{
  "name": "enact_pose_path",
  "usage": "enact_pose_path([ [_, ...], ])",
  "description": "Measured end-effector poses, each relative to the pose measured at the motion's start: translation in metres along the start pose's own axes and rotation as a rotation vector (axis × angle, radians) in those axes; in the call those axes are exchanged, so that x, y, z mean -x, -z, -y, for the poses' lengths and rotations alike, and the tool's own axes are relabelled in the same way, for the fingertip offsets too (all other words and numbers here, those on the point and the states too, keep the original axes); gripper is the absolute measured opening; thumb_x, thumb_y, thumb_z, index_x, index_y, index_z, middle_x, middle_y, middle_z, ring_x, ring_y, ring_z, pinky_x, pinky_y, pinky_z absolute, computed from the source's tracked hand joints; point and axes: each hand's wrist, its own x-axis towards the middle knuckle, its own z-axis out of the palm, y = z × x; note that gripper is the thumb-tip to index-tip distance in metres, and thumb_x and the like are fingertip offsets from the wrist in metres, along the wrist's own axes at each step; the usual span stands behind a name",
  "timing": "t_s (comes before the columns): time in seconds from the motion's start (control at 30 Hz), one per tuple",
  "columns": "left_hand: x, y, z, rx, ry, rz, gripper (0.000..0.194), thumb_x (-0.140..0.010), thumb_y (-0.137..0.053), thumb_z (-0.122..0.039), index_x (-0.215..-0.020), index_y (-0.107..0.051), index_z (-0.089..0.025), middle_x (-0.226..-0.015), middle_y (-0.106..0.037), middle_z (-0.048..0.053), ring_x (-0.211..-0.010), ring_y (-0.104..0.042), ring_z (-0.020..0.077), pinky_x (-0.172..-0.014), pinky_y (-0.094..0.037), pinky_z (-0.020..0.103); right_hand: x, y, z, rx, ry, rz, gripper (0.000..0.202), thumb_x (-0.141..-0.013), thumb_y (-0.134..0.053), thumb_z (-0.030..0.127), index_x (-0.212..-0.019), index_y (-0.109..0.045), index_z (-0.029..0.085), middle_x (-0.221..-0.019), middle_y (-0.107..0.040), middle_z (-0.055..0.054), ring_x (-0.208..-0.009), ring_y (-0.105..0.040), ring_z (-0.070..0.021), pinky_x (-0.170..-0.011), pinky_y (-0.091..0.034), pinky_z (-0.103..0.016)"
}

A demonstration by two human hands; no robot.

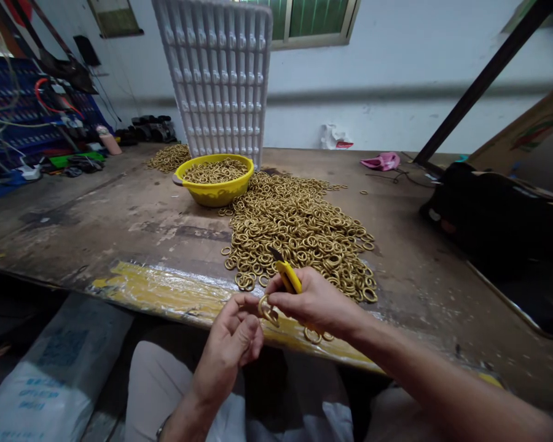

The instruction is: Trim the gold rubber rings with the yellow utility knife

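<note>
Fingers of the left hand (235, 334): bent, narrow, index tip at the held rings' left edge; whether they grip, I cannot tell.
Round yellow plastic basin (214, 195): beyond the left fingertips, full of similar rings.
Held gold-coloured round rings (269, 314): a small cluster between both hands' fingertips.
Fingers of the right hand (311, 301): thumb and index pinched on those rings; the hand also holds a yellow-handled cutter (291, 279), dark blade pointing away.
Loose gold-coloured ring heap (299, 221): just beyond the right fingers, on a scuffed brown workbench (133, 215).
</note>
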Motion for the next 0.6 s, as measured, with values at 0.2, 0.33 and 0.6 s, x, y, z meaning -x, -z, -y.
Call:
enact_pose_path([
  [0.2, -0.002, -0.007, -0.004, 0.194, 0.077, 0.009, 0.020, -0.086, -0.057, -0.036, -0.089, -0.051, -0.018, -0.081, -0.061, 0.002, -0.044, -0.041, 0.0027, -0.035, -0.017, 0.013, -0.001, -0.011, -0.004, -0.136, -0.031, 0.030, 0.008, -0.075, -0.056, 0.023, -0.074, -0.057, 0.015, -0.049, -0.051, 0.006, -0.038, -0.033, -0.0045, -0.038, -0.022, -0.018],
  [0.33, -0.004, -0.006, -0.007, 0.218, 0.124, -0.006, 0.022, -0.082, -0.063, -0.036, -0.084, -0.056, -0.015, -0.078, -0.061, 0.002, -0.043, -0.042, 0.0020, -0.035, -0.019, 0.013, 0.000, -0.014, -0.009, -0.024, 0.090, 0.049, 0.011, -0.081, -0.051, 0.025, -0.075, -0.054, 0.016, -0.056, -0.054, 0.003, -0.049, -0.045, -0.0077, -0.049, -0.034, -0.019],
  [0.6, -0.004, 0.011, -0.013, -0.138, 0.026, -0.121, 0.024, -0.080, -0.065, -0.036, -0.073, -0.058, -0.015, -0.049, -0.047, -0.006, -0.040, -0.036, 0.0028, -0.039, -0.023, 0.015, 0.006, -0.009, -0.021, 1.021, 0.373, -0.086, 0.020, -0.068, -0.048, 0.003, -0.080, -0.058, 0.015, -0.078, -0.058, -0.003, -0.068, -0.049, -0.0130, -0.058, -0.031, -0.024],
])
